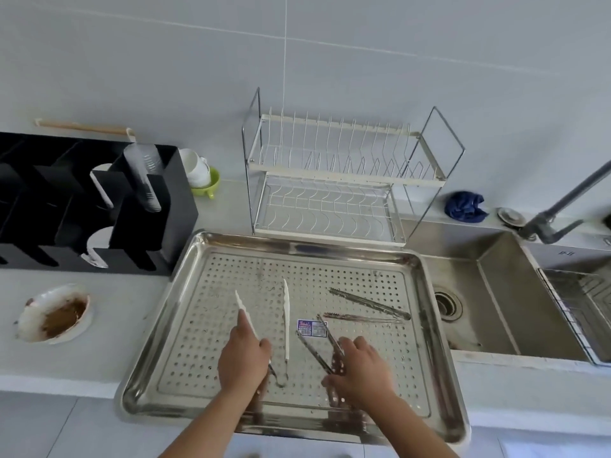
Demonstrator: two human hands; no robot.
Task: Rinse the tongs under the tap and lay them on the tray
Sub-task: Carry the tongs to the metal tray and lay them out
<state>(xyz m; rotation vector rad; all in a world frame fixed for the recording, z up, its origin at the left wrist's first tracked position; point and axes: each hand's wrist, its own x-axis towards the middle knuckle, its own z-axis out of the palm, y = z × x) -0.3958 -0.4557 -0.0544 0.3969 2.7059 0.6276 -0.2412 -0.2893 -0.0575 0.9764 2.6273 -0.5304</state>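
Note:
A perforated steel tray [211, 246] lies on the counter in front of me. My left hand [243, 360] grips one arm of the white-tipped tongs [286, 320], whose two arms spread apart over the tray. My right hand [358, 370] closes on a pair of steel tongs [314, 350] near the tray's front. Another pair of steel tongs [368, 304] lies flat at the tray's right side. The grey tap [562, 200] stands at the far right above the sink [496, 292].
A wire dish rack [334, 180] stands behind the tray. A black cup organiser [82, 206] sits at the left, with a dirty plate [54, 314] in front of it. A blue cloth [465, 206] lies near the tap. A wire basket [582, 302] hangs in the sink.

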